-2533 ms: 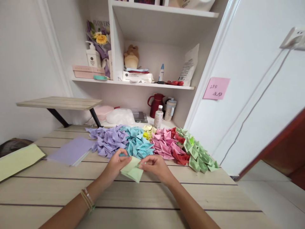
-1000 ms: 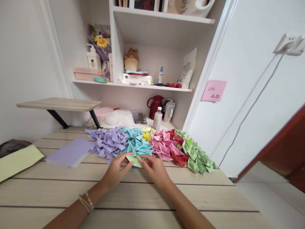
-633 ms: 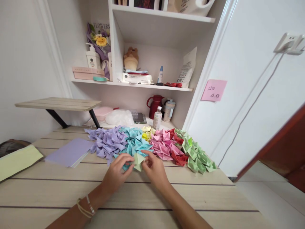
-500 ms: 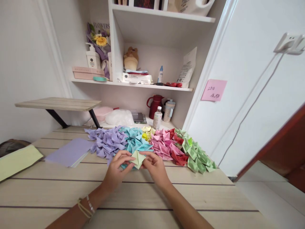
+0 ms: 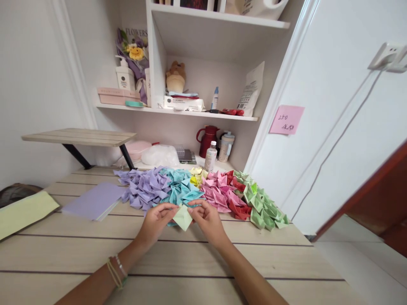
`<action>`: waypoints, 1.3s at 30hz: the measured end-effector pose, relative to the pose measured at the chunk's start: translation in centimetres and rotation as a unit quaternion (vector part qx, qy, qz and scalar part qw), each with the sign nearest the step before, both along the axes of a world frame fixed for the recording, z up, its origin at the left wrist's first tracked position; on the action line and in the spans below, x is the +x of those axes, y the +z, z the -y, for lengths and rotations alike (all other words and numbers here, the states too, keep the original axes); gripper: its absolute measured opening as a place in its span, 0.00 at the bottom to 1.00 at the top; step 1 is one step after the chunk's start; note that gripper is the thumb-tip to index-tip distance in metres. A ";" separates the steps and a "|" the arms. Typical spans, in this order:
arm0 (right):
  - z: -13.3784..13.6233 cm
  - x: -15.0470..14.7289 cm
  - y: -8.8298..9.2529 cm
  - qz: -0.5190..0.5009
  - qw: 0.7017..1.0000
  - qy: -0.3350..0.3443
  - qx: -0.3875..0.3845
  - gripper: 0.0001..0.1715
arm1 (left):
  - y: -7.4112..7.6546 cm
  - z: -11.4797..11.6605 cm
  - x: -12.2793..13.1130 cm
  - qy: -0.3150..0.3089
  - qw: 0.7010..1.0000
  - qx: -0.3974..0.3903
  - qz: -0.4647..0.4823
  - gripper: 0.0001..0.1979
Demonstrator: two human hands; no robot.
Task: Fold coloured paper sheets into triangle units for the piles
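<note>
A pale plank desk (image 5: 190, 260) fills the lower frame in a white-walled corner, with a white shelf unit (image 5: 178, 111) at upper centre. At lower centre, the left hand (image 5: 155, 222) and right hand (image 5: 206, 220) each pinch one side of a pale green folded paper (image 5: 182, 217), just in front of a row of coloured folded papers (image 5: 219, 195). Behind stand a red jug (image 5: 208, 140) and a clear bottle (image 5: 210, 156). A bouquet wrap (image 5: 135, 32) reads "FLOWERS". A pink note (image 5: 286, 119) at right reads "250".

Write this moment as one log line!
left hand: pinches green paper | right hand: pinches it too | near: blue pile, table
</note>
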State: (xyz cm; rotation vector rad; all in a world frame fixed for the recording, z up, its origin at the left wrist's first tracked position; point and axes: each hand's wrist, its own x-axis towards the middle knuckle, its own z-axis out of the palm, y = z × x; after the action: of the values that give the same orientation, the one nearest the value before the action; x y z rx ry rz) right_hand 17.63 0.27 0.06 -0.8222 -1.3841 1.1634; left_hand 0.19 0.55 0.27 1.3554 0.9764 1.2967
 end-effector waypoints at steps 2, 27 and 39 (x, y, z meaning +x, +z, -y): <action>-0.1 -0.1 -0.1 0.000 1.000 -0.016 0.003 0.18 | 0.0 0.0 0.1 0.005 1.000 0.012 0.000 0.11; 0.2 0.8 0.4 0.254 0.927 -0.095 0.257 0.11 | -0.1 0.3 0.0 -0.007 0.986 0.099 -0.131 0.10; 0.7 0.6 0.8 0.233 0.940 -0.085 0.234 0.17 | 0.1 0.4 0.2 0.000 1.000 -0.015 -0.022 0.17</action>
State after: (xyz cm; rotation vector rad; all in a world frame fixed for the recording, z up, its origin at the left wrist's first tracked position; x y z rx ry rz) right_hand 18.20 -0.41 0.88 -0.8758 -1.8414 0.4787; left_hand 0.35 0.13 0.34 1.3655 1.0222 1.2517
